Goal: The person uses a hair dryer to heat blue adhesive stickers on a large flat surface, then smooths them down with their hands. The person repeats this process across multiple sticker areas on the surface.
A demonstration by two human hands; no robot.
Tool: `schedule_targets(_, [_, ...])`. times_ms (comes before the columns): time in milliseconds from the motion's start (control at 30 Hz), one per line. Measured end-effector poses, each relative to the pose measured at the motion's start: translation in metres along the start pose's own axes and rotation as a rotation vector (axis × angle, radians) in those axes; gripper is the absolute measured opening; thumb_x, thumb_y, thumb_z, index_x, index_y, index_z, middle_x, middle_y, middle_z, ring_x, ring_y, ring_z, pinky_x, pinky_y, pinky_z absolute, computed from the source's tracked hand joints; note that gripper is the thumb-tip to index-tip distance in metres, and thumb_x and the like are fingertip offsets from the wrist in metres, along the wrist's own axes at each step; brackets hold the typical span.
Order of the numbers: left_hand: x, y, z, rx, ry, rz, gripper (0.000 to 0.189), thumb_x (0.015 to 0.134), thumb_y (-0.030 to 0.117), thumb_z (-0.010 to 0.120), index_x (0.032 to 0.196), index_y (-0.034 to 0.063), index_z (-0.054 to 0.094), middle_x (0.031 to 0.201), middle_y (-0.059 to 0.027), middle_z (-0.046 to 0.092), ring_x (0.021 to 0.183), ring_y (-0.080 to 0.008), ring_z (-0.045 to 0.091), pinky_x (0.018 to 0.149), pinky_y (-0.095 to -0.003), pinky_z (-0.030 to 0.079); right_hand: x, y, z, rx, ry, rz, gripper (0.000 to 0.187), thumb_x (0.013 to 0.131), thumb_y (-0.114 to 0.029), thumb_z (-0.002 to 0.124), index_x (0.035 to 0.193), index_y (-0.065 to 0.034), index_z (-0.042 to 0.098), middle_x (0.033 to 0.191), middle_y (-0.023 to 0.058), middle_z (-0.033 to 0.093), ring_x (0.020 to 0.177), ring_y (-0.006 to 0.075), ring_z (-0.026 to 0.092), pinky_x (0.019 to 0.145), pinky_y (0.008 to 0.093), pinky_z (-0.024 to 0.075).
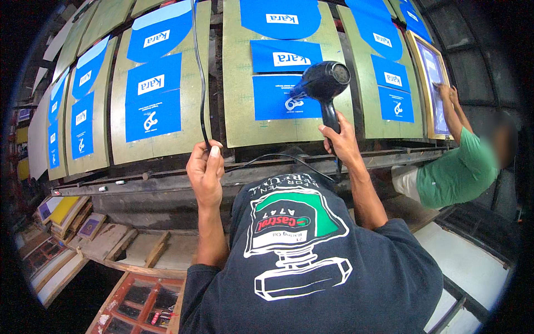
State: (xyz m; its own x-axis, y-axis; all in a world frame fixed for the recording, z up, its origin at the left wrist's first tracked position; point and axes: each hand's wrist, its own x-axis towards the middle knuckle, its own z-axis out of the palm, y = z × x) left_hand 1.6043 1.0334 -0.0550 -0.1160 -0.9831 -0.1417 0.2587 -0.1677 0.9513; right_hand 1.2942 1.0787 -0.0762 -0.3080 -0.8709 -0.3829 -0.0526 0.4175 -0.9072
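My right hand [343, 140] grips the handle of a black hair dryer [321, 81]. The dryer's nozzle points left, over a blue printed sheet [269, 100] on the middle greenish board [292, 133]. Part of that sheet is hidden behind the nozzle. Pinched between the thumb and fingers of my left hand [206, 173] is a black power cable [199, 71]. One length of it runs up past the boards, and another loops across in front of my shirt towards the dryer's handle. Blue pieces with white printing lie flat on the board, one above another.
More boards with blue pieces [153, 108] stand in a row left and right. At the far right a co-worker [459, 167] in a green shirt has both hands on a wood-framed printing screen [431, 83]. Several frames [69, 213] are stacked low on the left.
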Motion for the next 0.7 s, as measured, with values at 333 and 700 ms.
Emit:
schedule_targets(333, [-0.002,0.001,-0.006,-0.019,0.015,-0.015,0.013,0.097,0.014,0.055,0.104,0.0021,0.056,0.061,0.0072,0.040,0.050,-0.0003,0.030,0.044,-0.0190,0.022,0.007,0.003,0.011,0.078,0.012,-0.053,0.056,0.086,-0.014,0.067,0.134,0.0014,0.042,0.068,-0.0011,0.049,0.044,0.0083,0.049,0.038,0.0239,0.0390])
schedule_targets(700, [-0.002,-0.002,-0.006,-0.022,0.015,-0.010,0.014,0.097,0.012,0.054,0.105,0.0016,0.057,0.061,0.0072,0.040,0.050,-0.0002,0.030,0.044,-0.0189,0.023,-0.004,-0.006,0.005,0.012,0.071,-0.005,0.049,0.087,-0.013,0.066,0.130,0.0009,0.046,0.068,-0.0003,0.051,0.045,0.0084,0.050,0.039,0.0240,0.0393])
